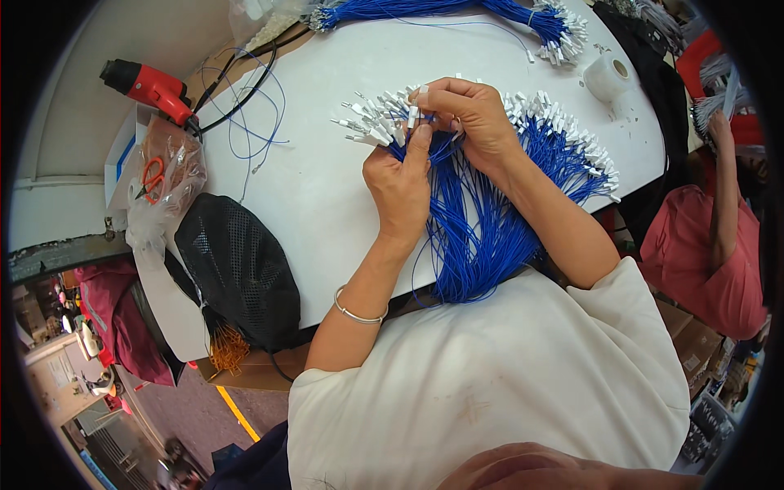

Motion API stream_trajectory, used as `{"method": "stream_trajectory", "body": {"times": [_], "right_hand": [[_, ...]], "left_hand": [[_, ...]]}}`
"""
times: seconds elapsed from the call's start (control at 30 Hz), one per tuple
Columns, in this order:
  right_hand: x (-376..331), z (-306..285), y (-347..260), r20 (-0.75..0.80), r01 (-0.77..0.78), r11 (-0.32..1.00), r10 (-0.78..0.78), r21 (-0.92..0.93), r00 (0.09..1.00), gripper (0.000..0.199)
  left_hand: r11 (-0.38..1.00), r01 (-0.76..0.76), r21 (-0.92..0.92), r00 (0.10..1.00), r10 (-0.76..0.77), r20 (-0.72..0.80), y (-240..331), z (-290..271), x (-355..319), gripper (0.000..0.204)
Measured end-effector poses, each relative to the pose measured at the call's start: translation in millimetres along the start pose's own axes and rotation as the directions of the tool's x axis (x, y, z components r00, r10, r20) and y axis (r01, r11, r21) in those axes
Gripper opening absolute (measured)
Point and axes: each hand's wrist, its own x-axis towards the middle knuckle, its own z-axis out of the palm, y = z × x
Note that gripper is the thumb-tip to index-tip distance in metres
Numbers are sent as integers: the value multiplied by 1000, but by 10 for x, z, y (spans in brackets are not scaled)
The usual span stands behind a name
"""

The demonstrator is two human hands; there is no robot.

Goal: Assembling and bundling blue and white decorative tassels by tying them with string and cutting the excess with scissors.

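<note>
The left hand [398,186] pinches a white connector [413,117] at the far ends of the blue wires [482,237], over the bench [318,98]; the right hand [482,122] curls beside it, grip unclear. Apparently one connector is being worked; next likely calls for steady fingertips.

I'm in a wire-assembly workshop: bundled blue wires [469,253] with white connectors [563,135], a red heat gun [162,91] (black-nozzled), another worker [702,237] close by.
</note>
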Motion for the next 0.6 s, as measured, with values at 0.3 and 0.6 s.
{"method": "stream_trajectory", "body": {"times": [0.3,0.6], "right_hand": [[10,-12,-49,98,-49,990,62,-129,993,11],[2,-9,-88,40,-46,992,51,-116,998,18]], "left_hand": [[990,138,-17,990,-137,38,54,-98,90,15],[995,-4,-95,1000,4,-1,74,-71,133,16]]}}
